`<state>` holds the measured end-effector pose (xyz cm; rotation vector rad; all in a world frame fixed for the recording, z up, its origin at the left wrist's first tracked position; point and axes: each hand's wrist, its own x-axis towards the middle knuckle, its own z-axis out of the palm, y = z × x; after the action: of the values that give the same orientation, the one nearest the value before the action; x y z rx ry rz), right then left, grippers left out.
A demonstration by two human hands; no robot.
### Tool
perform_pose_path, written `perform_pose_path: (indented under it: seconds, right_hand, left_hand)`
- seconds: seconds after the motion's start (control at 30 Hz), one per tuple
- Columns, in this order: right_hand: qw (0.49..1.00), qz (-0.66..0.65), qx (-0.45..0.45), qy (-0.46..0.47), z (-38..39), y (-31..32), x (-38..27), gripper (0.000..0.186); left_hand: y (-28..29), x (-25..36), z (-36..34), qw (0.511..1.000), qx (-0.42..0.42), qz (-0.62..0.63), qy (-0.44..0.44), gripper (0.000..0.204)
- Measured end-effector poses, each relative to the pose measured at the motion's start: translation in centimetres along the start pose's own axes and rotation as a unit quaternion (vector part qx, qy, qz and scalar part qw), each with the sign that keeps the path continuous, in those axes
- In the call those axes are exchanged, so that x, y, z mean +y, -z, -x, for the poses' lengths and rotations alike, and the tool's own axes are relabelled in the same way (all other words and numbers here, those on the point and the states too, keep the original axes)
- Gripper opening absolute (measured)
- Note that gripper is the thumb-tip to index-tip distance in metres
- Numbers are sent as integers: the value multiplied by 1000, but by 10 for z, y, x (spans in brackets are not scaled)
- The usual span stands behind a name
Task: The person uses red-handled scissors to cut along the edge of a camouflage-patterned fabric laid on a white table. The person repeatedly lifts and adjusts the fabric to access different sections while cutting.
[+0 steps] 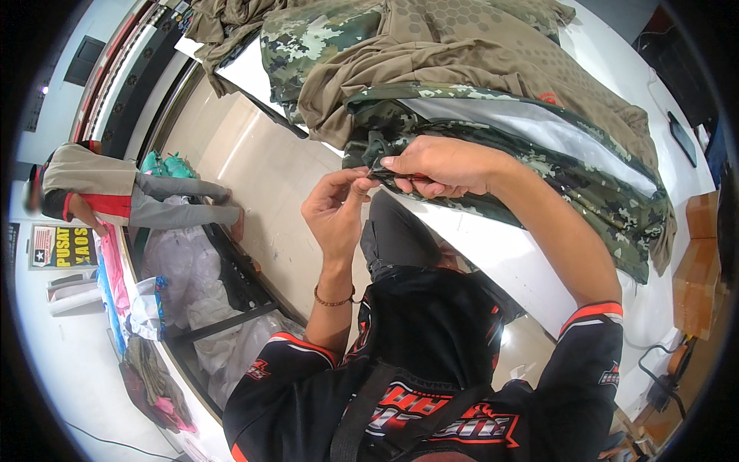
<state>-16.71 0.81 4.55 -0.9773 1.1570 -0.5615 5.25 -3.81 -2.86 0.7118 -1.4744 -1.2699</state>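
A green camouflage garment (462, 123) with a white inside lies along the near edge of the white table, and one bunched end of it is lifted toward me. My left hand (336, 204) pinches the tip of that end between thumb and fingertips. Close beside it, my right hand (446, 165) is closed, its thumb pressed on the bunched cloth. A slim dark and red tool (416, 179) shows between the right fingers; most of it is hidden, so I cannot tell its kind. The fingertips of both hands almost meet.
Brown garments with a hexagon pattern (446, 31) lie heaped beyond on the white table (493, 242). A phone (682, 138) and cardboard boxes (697, 266) are at the right. At the left, another person (100, 185) stands by a frame holding plastic-wrapped goods (181, 262).
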Motion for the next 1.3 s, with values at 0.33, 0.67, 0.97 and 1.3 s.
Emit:
perform_pose_path:
  seconds: [0.33, 0.67, 0.97, 1.3]
  right_hand:
    - [999, -16, 9, 34, -5, 0, 8, 50]
    - [997, -59, -16, 56, -3, 8, 5, 50]
    - [908, 56, 223, 350, 20, -20, -22, 31]
    - [713, 205, 525, 418, 170, -5, -29, 31]
  left_hand:
    - [-2, -5, 3, 1000, -8, -11, -7, 14]
    - [89, 13, -22, 956, 55, -284, -48, 11]
    - [105, 31, -43, 978, 102, -167, -73, 50]
    - [-45, 87, -54, 891, -315, -178, -276, 22]
